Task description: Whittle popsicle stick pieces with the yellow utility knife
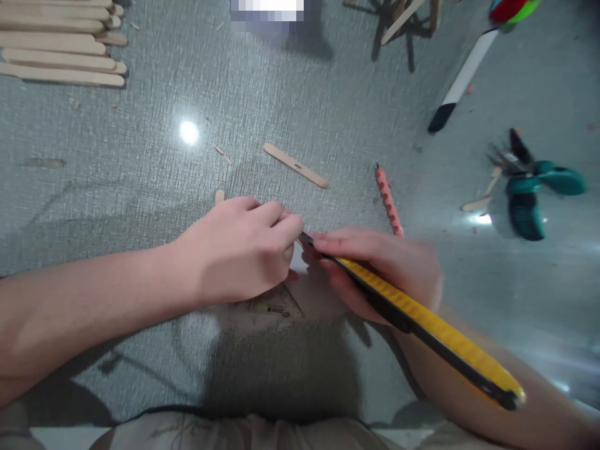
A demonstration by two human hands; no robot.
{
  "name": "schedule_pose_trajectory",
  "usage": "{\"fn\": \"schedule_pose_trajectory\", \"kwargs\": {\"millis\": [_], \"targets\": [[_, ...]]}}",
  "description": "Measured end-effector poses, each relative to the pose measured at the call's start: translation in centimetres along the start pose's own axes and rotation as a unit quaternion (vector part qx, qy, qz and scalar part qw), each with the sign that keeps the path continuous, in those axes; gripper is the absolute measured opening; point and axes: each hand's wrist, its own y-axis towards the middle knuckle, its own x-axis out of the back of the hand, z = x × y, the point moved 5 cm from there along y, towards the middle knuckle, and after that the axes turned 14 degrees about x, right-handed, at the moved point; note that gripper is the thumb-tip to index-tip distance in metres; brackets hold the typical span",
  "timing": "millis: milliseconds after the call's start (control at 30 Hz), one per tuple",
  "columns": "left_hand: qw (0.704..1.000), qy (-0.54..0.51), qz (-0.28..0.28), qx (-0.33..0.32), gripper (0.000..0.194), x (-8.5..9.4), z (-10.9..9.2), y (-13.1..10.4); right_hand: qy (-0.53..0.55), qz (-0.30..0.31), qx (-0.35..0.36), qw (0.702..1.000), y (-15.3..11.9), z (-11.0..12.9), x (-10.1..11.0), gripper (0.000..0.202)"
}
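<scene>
My right hand [389, 269] is wrapped round a yellow and black utility knife [422, 325], its blade end pointing up and left. The knife tip meets the fingertips of my left hand [253, 250], which is closed. A rounded end of a wooden craft stick [220, 197] shows beyond the left knuckles; most of it is hidden under that hand. Below the hands lie white paper [319, 294] and a clear set square [281, 306]. Just ahead lies another craft stick [295, 165] with a small slot in its middle.
Several craft sticks [60, 41] are piled at the far left. A pink pencil-like pen [388, 199] lies near my right hand. Green-handled pliers [527, 194] and a white marker-like stick [469, 72] are on the right. A wooden stick structure [405, 22] stands at the back.
</scene>
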Motion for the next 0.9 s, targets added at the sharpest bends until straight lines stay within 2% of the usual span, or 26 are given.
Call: {"fn": "schedule_pose_trajectory", "kwargs": {"millis": [133, 567, 700, 900], "targets": [[1.0, 0.001, 0.024, 0.01, 0.038, -0.15, 0.06, 0.09, -0.002, -0.003, 0.003, 1.0, -0.22, -0.01, 0.18, 0.029], [1.0, 0.0, 0.008, 0.0, 0.035, 0.02, 0.0, 0.01, -0.01, 0.008, 0.001, 1.0, -0.12, -0.01, 0.12, 0.033], [1.0, -0.001, 0.013, 0.003, 0.035, -0.05, 0.05, 0.03, -0.013, 0.016, -0.001, 1.0, 0.09, 0.09, 0.1, 0.032], [1.0, 0.004, -0.01, -0.003, 0.038, 0.03, -0.03, -0.04, -0.007, 0.027, -0.019, 0.999, 0.51, 0.23, 0.03, 0.027]]}}
